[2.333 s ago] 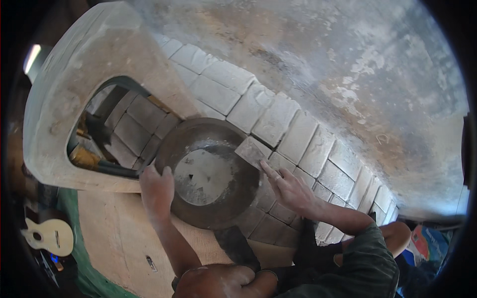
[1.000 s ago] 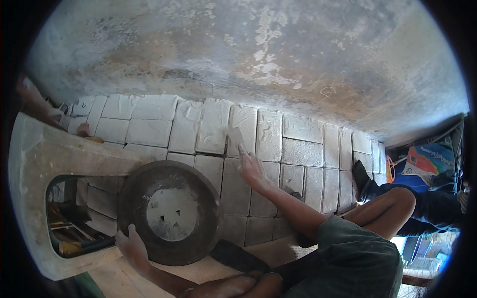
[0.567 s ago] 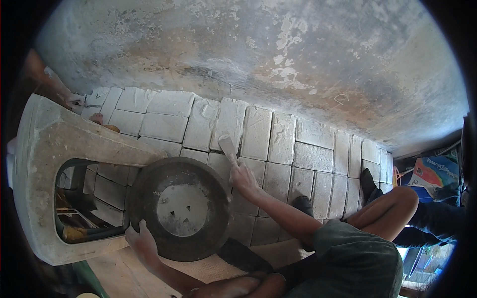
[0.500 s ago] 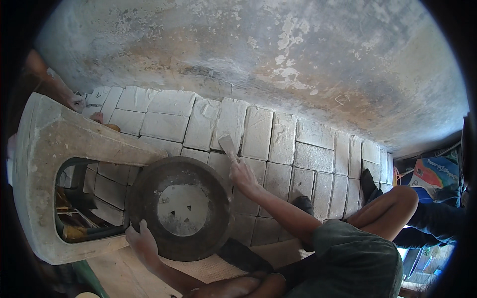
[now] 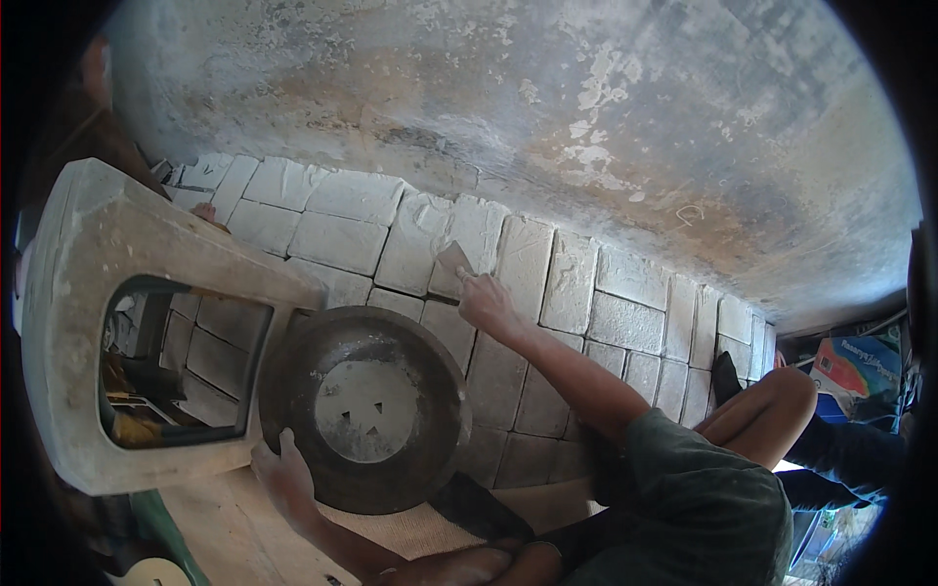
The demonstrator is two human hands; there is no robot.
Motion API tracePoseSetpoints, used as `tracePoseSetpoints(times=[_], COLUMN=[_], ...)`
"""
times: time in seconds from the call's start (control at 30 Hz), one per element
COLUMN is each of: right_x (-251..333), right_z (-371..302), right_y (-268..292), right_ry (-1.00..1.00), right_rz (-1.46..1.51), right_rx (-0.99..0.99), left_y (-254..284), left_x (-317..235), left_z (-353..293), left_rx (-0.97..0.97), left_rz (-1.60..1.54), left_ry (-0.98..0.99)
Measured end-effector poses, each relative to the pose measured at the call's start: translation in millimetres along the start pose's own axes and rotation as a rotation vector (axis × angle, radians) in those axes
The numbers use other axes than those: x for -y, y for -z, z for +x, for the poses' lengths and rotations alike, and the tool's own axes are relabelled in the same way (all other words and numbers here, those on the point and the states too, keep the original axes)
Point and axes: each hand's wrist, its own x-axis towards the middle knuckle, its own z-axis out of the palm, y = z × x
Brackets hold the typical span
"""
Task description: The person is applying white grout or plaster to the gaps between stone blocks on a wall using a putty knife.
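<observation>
Pale blocks [image 5: 339,241] span the room between the dark bowl [image 5: 445,420] and the wall [image 5: 469,88]; a stool [image 5: 181,239] edges its left. The right hand [image 5: 489,305] has its grip closed around a scraper [image 5: 452,256], at the wall-side row; the left hand [image 5: 286,479] clasps the bowl's near-left rim.

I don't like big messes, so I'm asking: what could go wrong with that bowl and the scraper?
The bowl might tip if the left hand presses hard on its rim, and the pale stuff inside could spill. The scraper in the right hand might scratch or chip the white blocks by it if its edge digs in.
</observation>
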Motion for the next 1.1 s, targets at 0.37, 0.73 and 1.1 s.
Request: tracePoseSetpoints(times=[0.37,0.73,1.1], right_x=[-16,-13,-22], right_z=[5,4,19], right_y=[-30,-19,-32], right_ry=[0.068,-0.034,-0.023], right_rz=[-0.007,0.173,0.161], right_rx=[-0.122,0.005,0.000], left_y=[5,4,4], left_x=[-7,2,-6], left_z=[-7,-7,-12], left_rx=[0.004,-0.030,-0.035], left_rz=[0.059,0.069,0.074], left_ry=[-0.015,-0.023,-0.039])
